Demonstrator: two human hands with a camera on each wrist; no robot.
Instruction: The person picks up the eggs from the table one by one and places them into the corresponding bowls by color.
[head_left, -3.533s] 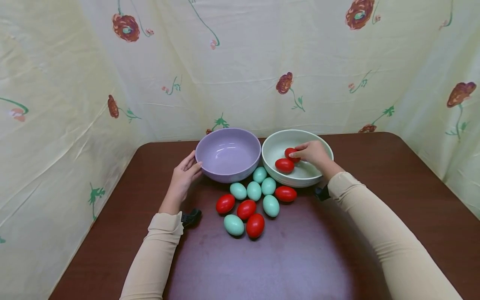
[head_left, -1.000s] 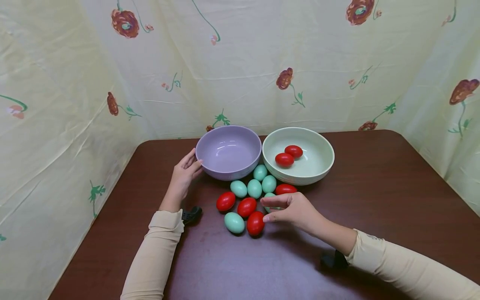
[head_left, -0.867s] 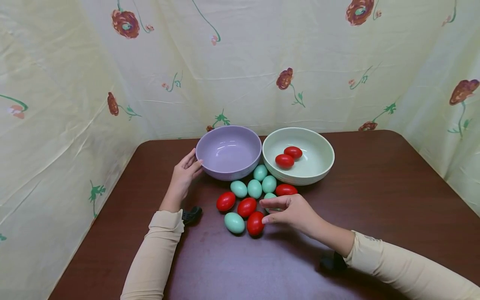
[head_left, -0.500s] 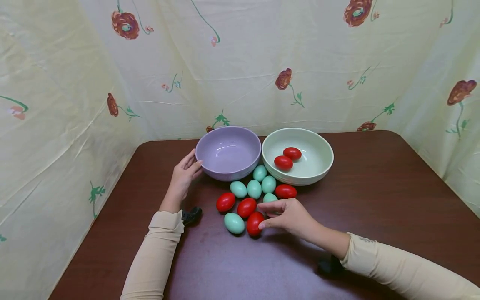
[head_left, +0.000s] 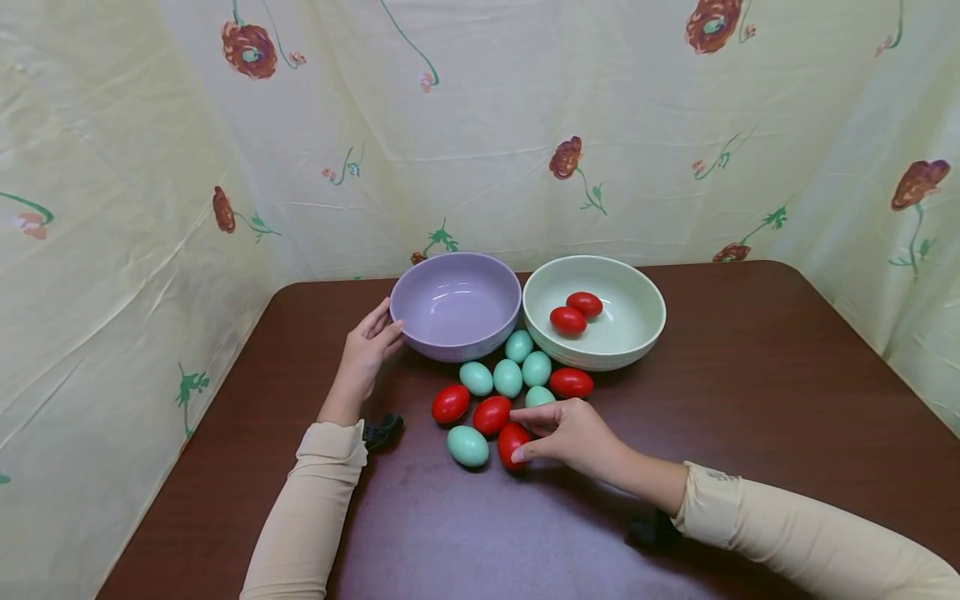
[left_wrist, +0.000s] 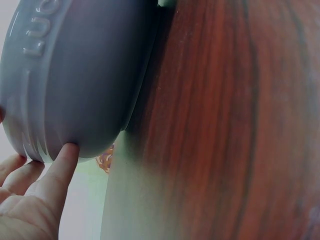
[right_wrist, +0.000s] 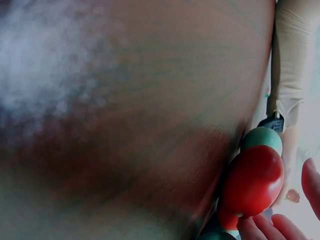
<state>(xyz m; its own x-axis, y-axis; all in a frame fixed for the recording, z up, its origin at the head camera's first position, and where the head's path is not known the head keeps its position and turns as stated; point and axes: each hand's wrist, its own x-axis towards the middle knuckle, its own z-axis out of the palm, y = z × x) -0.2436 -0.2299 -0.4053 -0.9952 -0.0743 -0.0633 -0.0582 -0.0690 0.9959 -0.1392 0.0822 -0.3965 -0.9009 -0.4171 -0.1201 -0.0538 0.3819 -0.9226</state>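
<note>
In the head view, my left hand (head_left: 365,354) rests its fingertips against the outer left side of a purple bowl (head_left: 456,333). The left wrist view shows straight fingers touching the wall of that bowl (left_wrist: 95,75). My right hand (head_left: 573,435) is at a red egg (head_left: 512,443) on the table, thumb in front of it and fingers behind. From the right wrist, fingertips (right_wrist: 250,227) touch the red egg (right_wrist: 255,180), while a gap shows between it and the thumb (right_wrist: 311,185). Two red eggs (head_left: 567,322) lie in the pale green bowl (head_left: 622,346); the purple one holds none.
Several mint green eggs (head_left: 507,378) and more red eggs (head_left: 451,404) cluster on the dark brown table (head_left: 450,542) in front of the bowls. One mint green egg (head_left: 540,396) is partly behind my right hand. A flowered curtain (head_left: 480,167) stands behind the table.
My right hand left a second red egg in the pale green bowl and came back to the nearest red egg, which has shifted slightly right. My left hand stays at the purple bowl.
</note>
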